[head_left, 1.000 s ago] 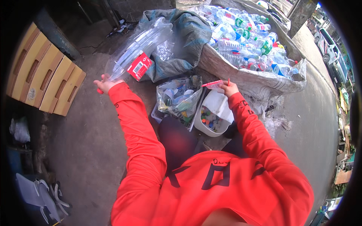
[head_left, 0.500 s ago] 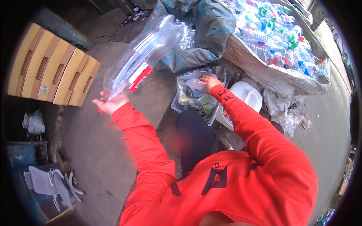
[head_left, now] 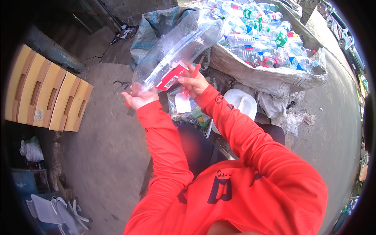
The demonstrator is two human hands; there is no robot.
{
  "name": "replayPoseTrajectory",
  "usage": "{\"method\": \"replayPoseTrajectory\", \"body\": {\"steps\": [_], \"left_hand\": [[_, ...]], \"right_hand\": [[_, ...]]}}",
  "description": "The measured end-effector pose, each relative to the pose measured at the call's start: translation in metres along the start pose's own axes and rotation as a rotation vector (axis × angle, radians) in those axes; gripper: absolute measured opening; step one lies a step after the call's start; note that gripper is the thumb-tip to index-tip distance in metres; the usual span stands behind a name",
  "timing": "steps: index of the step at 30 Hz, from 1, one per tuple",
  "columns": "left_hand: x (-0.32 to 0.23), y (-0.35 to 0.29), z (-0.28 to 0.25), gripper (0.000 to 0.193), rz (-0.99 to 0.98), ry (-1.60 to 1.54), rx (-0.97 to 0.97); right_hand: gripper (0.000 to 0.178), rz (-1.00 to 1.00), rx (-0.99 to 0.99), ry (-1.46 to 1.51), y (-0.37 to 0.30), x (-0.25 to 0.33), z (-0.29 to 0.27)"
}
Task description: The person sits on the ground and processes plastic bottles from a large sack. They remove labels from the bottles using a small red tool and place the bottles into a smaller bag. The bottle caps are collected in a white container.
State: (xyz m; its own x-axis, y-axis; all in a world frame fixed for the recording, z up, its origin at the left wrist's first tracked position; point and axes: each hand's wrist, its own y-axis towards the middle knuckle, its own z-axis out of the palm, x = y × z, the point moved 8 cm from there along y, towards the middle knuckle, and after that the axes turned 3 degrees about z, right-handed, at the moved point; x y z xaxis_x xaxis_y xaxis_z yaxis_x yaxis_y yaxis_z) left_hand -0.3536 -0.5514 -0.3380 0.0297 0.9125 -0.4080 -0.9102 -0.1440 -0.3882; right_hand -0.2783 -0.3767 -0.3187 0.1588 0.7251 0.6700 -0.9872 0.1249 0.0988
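A large clear plastic bottle (head_left: 176, 43) with a red-and-white label (head_left: 172, 75) slants up and away in front of me. My left hand (head_left: 141, 98) supports its near end, palm up, with the fingers partly hidden behind the plastic. A small red bit shows at that hand's fingertips. Beside the label, my right hand (head_left: 194, 81) is closed round a red-handled tool (head_left: 196, 70). A flat whitish piece (head_left: 182, 103) hangs just below this hand; whether it belongs to the tool I cannot tell.
Below my hands stands a bin lined with clear plastic (head_left: 199, 119), next to a white tub (head_left: 241, 102). A big woven sack (head_left: 270, 76) full of bottles lies at the far right. Yellow drawer-like crates (head_left: 49, 92) stand left; a grey chair (head_left: 53, 211) sits lower left.
My right hand has risen from the bin to the bottle's label with the red-handled tool. The left hand and bottle have come right, closer to it. The view has shifted slightly.
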Motion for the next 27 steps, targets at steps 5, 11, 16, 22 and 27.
{"method": "replayPoseTrajectory", "body": {"steps": [5,11,16,22,27], "left_hand": [[0.015,0.000,-0.004,0.044,-0.081,-0.032,0.043],[0.006,0.009,0.000,0.045,-0.065,-0.074,0.075],[0.001,-0.001,0.006,0.046,-0.018,-0.013,0.012],[0.009,-0.009,0.009,0.045,-0.031,-0.043,0.058],[0.012,-0.008,0.010,0.045,-0.012,-0.061,0.112]], "right_hand": [[0.024,-0.003,-0.147,-0.188,-0.007,0.001,-0.013],[0.011,-0.056,-0.132,-0.187,-0.019,0.005,-0.003],[0.013,-0.128,-0.189,-0.198,-0.016,0.024,-0.009],[0.046,-0.038,-0.087,-0.049,-0.016,0.020,0.010],[0.022,-0.062,-0.173,-0.276,-0.019,0.016,0.003]]}}
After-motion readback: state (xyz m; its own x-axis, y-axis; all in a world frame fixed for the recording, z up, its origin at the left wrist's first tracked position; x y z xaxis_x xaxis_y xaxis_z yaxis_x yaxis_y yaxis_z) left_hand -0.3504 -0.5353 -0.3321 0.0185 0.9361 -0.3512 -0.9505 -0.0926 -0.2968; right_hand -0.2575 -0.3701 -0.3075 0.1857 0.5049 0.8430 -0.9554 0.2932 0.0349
